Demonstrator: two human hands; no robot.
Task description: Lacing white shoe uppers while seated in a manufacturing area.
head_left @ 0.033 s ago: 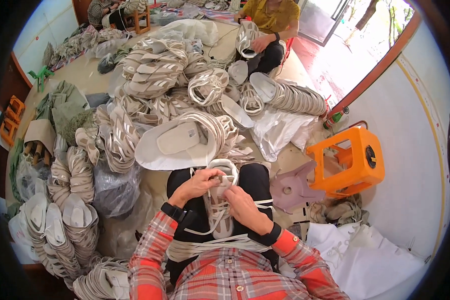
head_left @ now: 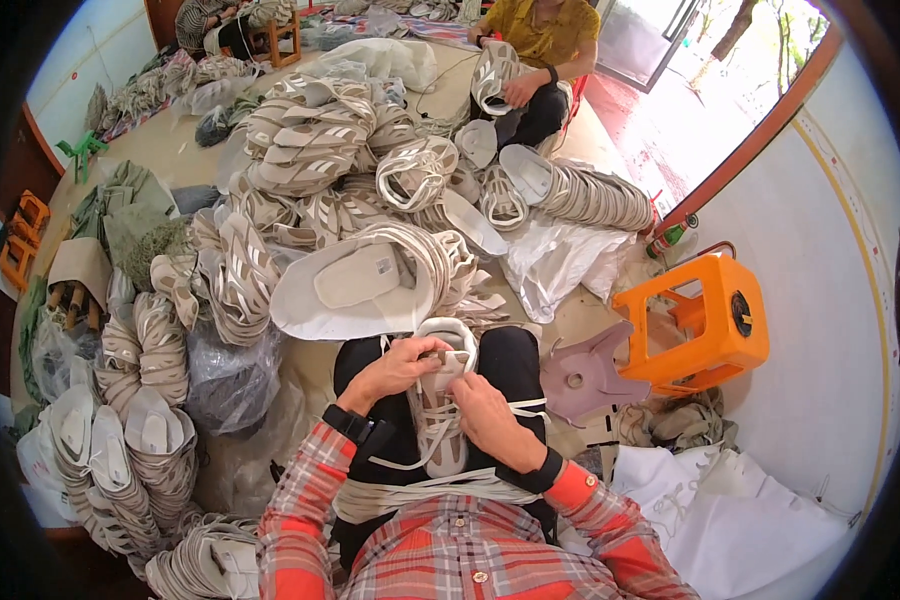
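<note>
A beige and white shoe upper [head_left: 446, 452] lies between my thighs, its toe toward me and its collar away from me. White lacing crosses its front, and a loose shoelace [head_left: 402, 464] trails out to the left. My left hand [head_left: 398, 370] pinches the upper near the top of the tongue. From the other side, my right hand [head_left: 488, 420] grips it by the upper eyelets with curled fingers. Whether lace is also pinched between the fingertips I cannot make out. A bundle of pale laces [head_left: 420, 494] lies across my lap.
Large stacks of shoe uppers [head_left: 305, 140] fill the floor ahead; more stacks [head_left: 155, 450] stand at left. Just beyond my knees lies a nested stack [head_left: 355, 280]. An orange stool [head_left: 705, 315] and an upturned mauve stool [head_left: 580, 375] are at right. A person in yellow [head_left: 550, 45] holds an upper.
</note>
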